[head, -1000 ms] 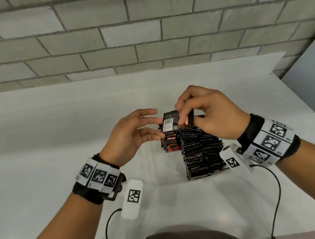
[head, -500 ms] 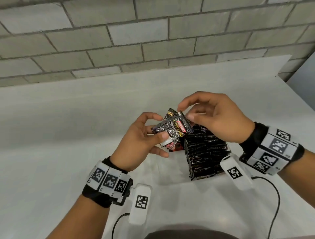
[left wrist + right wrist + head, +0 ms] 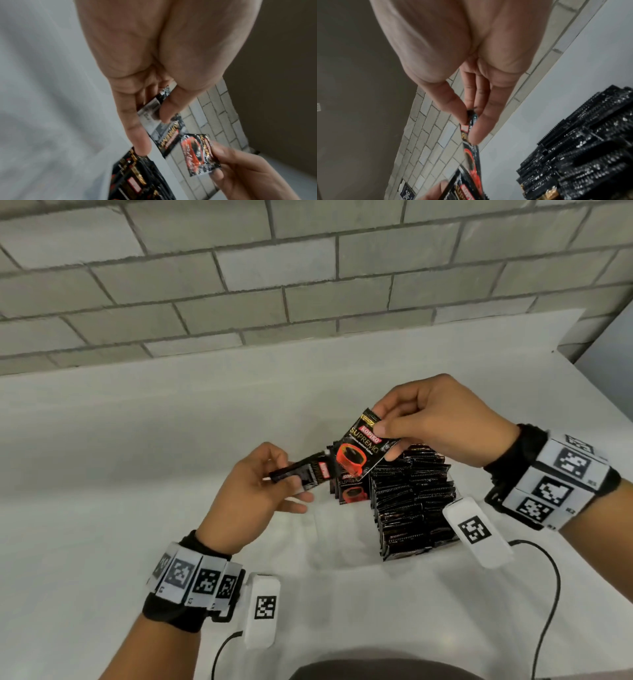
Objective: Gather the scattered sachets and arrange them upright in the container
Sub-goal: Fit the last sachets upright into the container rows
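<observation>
My right hand (image 3: 378, 419) pinches the top edge of a black sachet with a red cup print (image 3: 363, 448), held tilted above the container. My left hand (image 3: 291, 474) grips a second black sachet (image 3: 305, 470) just left of it, and the two overlap at one corner. Below them, several rows of black sachets (image 3: 411, 501) stand upright in the clear container (image 3: 329, 546). The left wrist view shows thumb and fingers pinching the left sachet (image 3: 164, 129), with the right-hand sachet (image 3: 197, 152) beyond. The right wrist view shows my right hand pinching its sachet (image 3: 471, 155) beside the packed rows (image 3: 582, 155).
The white table (image 3: 137, 474) runs back to a grey brick wall (image 3: 308, 285). The table's right edge (image 3: 596, 392) lies past my right hand. Cables trail from both wrist cameras near the front edge.
The hands held the sachets together over the container; now my right hand has drawn one sachet up and to the right, while the left keeps the other.
</observation>
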{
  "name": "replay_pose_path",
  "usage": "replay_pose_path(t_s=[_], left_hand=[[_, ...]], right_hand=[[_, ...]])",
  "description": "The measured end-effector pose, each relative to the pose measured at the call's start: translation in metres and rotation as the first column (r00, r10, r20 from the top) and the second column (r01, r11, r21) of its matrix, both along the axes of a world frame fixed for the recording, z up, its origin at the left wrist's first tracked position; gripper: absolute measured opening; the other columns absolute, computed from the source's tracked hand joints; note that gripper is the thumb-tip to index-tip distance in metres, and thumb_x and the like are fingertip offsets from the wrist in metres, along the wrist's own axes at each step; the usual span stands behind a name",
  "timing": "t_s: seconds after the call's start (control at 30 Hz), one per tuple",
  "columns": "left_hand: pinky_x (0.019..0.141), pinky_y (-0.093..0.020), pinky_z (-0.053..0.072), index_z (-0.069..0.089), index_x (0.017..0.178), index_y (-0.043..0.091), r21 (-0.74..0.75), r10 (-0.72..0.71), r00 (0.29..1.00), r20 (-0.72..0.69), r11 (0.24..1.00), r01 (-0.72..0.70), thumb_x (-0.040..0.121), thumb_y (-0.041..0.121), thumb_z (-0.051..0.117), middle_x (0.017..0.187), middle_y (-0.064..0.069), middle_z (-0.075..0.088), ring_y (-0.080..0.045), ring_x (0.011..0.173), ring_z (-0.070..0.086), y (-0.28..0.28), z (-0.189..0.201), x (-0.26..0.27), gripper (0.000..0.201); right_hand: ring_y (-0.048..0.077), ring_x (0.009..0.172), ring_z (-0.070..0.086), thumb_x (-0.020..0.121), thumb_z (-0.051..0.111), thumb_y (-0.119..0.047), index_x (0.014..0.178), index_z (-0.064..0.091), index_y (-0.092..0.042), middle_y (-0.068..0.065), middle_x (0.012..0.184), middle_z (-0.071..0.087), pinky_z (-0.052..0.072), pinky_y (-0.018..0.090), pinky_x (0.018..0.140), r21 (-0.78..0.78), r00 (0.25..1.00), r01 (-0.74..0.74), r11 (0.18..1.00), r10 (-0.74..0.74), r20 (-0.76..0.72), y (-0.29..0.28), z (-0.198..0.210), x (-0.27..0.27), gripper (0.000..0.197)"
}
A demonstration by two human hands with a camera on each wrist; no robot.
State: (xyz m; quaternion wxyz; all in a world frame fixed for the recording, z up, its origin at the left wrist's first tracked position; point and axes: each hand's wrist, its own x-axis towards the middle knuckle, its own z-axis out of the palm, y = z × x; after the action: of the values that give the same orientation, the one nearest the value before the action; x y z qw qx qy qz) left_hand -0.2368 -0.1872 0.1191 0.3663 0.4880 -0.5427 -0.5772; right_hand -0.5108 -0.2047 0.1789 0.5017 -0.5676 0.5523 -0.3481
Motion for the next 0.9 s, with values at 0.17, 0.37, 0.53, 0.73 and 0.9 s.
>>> replay_pose_path(t_s=[0.17,0.37,0.53,0.73,0.9], left_hand=[[0.061,-0.048,0.064,0.045,0.092,0.008,0.023,0.165,0.986,0.040,0.986,-0.166,0.097,-0.010,0.055,0.100,-0.023,0.065,-0.045,0.079,0.075,0.000,-0.006,0.028,0.021],[0.059,-0.044,0.063,0.047,0.092,0.009,0.054,0.230,0.973,-0.001,0.972,-0.230,0.097,-0.010,0.056,0.097,-0.023,0.062,-0.046,0.078,0.074,0.001,-0.008,0.041,0.021],[0.061,-0.044,0.063,0.048,0.092,0.008,0.049,0.225,0.974,0.012,0.973,-0.225,0.097,-0.008,0.057,0.102,-0.023,0.063,-0.046,0.080,0.074,0.006,-0.011,0.041,0.019],[0.062,-0.045,0.063,0.048,0.092,0.006,0.066,0.220,0.975,0.018,0.973,-0.221,0.098,-0.008,0.057,0.113,-0.032,0.061,-0.047,0.081,0.074,0.009,-0.011,0.036,0.018],[0.064,-0.047,0.064,0.048,0.095,0.006,0.078,0.227,0.974,-0.021,0.971,-0.225,0.097,-0.008,0.057,0.115,-0.032,0.061,-0.048,0.081,0.074,0.007,-0.009,0.031,0.017]], right_hand=[[0.020,0.066,0.076,0.082,0.080,-0.006,0.090,0.075,-0.014,0.002,0.076,0.074,0.057,0.023,0.068,-0.025,0.958,-0.083,0.996,0.073,-0.278,-0.006,-0.008,0.008,0.012],[0.002,0.068,0.067,0.076,0.085,-0.013,0.087,0.078,-0.022,-0.007,0.074,0.074,0.054,0.018,0.072,-0.024,0.756,-0.324,0.946,0.243,-0.607,-0.017,-0.032,0.033,0.017],[0.008,0.073,0.065,0.077,0.085,-0.016,0.091,0.078,-0.017,-0.009,0.076,0.069,0.056,0.028,0.076,0.024,0.589,-0.407,0.913,0.282,-0.758,-0.031,-0.047,0.043,0.016],[0.019,0.078,0.066,0.076,0.085,-0.021,0.086,0.076,-0.019,-0.002,0.083,0.066,0.055,0.031,0.070,0.028,0.490,-0.435,0.900,0.262,-0.832,-0.035,-0.055,0.048,0.014],[0.017,0.077,0.064,0.072,0.088,-0.022,0.085,0.072,-0.020,-0.012,0.073,0.056,0.056,0.033,0.069,0.017,0.506,-0.421,0.907,0.250,-0.825,-0.038,-0.055,0.044,0.020]])
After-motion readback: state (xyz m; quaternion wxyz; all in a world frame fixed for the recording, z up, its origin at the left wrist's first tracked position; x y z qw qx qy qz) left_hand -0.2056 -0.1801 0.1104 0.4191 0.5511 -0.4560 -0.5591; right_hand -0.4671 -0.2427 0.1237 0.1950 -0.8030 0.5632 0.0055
